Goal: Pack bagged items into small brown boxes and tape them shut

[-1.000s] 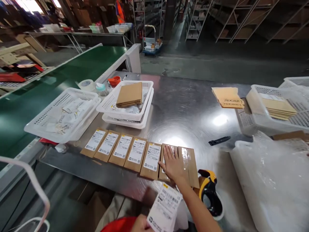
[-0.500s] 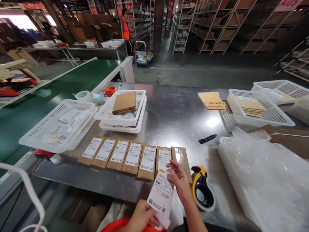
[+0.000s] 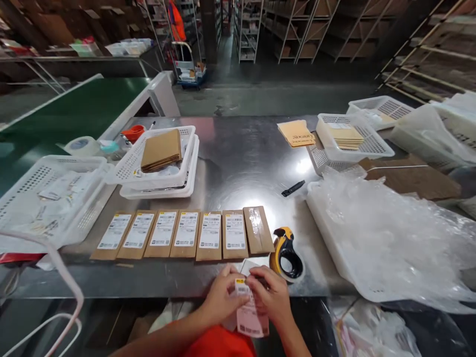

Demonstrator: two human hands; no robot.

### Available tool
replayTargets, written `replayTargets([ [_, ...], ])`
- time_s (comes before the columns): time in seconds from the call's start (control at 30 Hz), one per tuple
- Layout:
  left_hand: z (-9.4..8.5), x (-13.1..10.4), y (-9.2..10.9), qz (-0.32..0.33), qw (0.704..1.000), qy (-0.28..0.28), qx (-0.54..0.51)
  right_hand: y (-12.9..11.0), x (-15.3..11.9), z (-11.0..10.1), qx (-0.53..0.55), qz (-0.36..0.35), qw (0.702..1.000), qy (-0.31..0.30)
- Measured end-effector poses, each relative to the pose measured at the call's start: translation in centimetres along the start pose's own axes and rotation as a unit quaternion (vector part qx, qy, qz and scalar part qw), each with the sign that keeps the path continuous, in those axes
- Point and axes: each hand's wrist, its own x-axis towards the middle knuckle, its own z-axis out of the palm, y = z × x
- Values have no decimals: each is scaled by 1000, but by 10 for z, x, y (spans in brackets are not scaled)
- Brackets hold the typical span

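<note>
moved since the earlier frame: the right hand (image 3: 273, 297), formerly raised near the row of boxes, has been brought in beside the left hand (image 3: 223, 300); the label sheet (image 3: 253, 320) has been drawn lower, in front of the near edge of the worktop (image 3: 238, 163).

hands, 2: fingers curled nearly closed, the sheet's upper part pinched between fingertips and thumbs; the left thumb is laid across its face.

label sheet, 1: thin white printed paper, yellow mark at the top, long axis run from the fingers down toward the body, lower end slightly to the right.

unlabelled box (image 3: 258, 230), 1: flat brown cardboard, glossy clear tape down the middle; set at the right end of the row, beyond the hands and slightly to the right, the right hand being nearer. its long axis is pointed away from the body, far end leaned slightly left.

labelled boxes (image 3: 234, 233), 6: flat, matt cardboard, white labels face up, ranged side by side to the left.

tape dispenser (image 3: 275, 260), 1: yellow and black, ring-shaped roll, placed just beside the unlabelled box.

worktop: smooth, reflective metal. plastic wrap (image 3: 390, 233): clear, crumpled, heaped at right.
</note>
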Motion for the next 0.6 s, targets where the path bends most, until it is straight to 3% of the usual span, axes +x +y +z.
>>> replayTargets([
  [0.07,3,12,15,49,999,-1,1,1,-2,2,0,-1,1000,7],
  [0.13,9,20,21,39,998,-15,-47,4,-4,1,16,24,999,22],
  [0.33,30,29,8,-18,999,40,-13,20,-9,-10,15,109,993,45],
  [0.43,38,36,0,-53,995,27,-78,27,-2,-14,8,114,992,62],
  [0.6,38,38,-6,-93,979,16,-180,33,16,-22,86,192,978,-14],
])
